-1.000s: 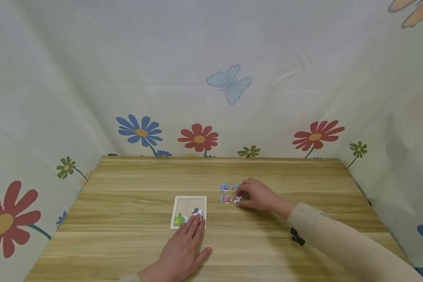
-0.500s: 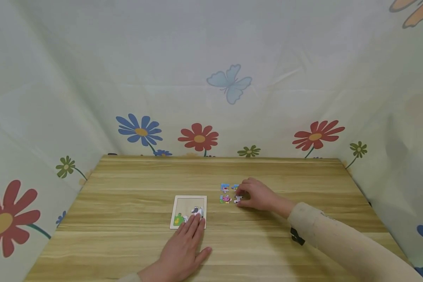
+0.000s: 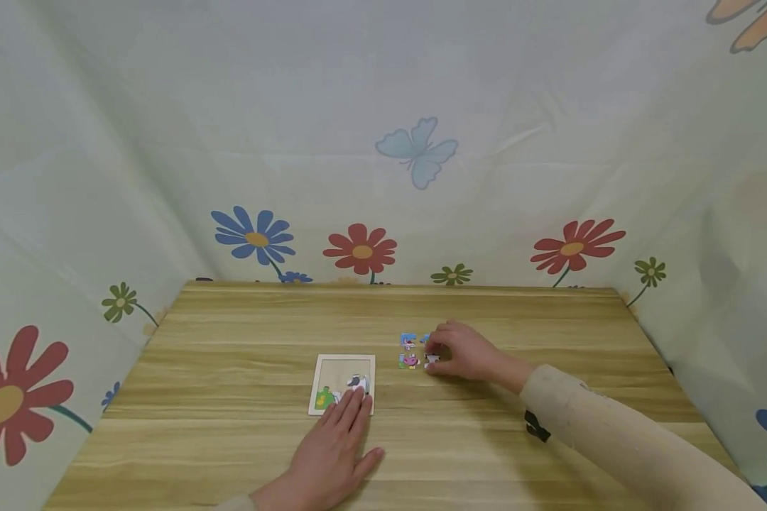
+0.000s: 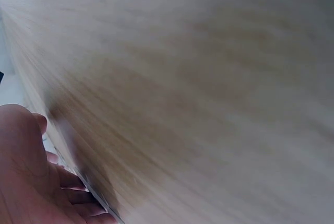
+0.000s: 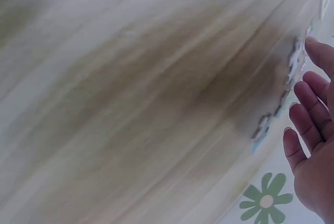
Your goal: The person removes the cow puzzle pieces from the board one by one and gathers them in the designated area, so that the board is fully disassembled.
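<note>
The right hand (image 3: 463,353) is shifting slightly around the white piece (image 3: 432,359), grip unclear; the left hand (image 3: 332,447), fingers straight, is resting on the tray (image 3: 346,357). The piece is apparently still lying outside, on the tabletop (image 3: 230,341).

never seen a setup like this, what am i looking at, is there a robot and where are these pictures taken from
There is no robot here, just a person's two bare hands. The wide view comes from a camera worn on the head, looking forward and down. The two tilted close views come from cameras worn on the wrists, one per hand.

On the wooden table lies a shallow puzzle tray, partly filled, with a green piece showing in it. The left hand rests its straight fingers on the tray's near part. To the right lie at least four loose puzzle pieces. The right hand curves over the right-hand ones, its thumb by a black-and-white piece; I can't tell whether it grips that piece.
</note>
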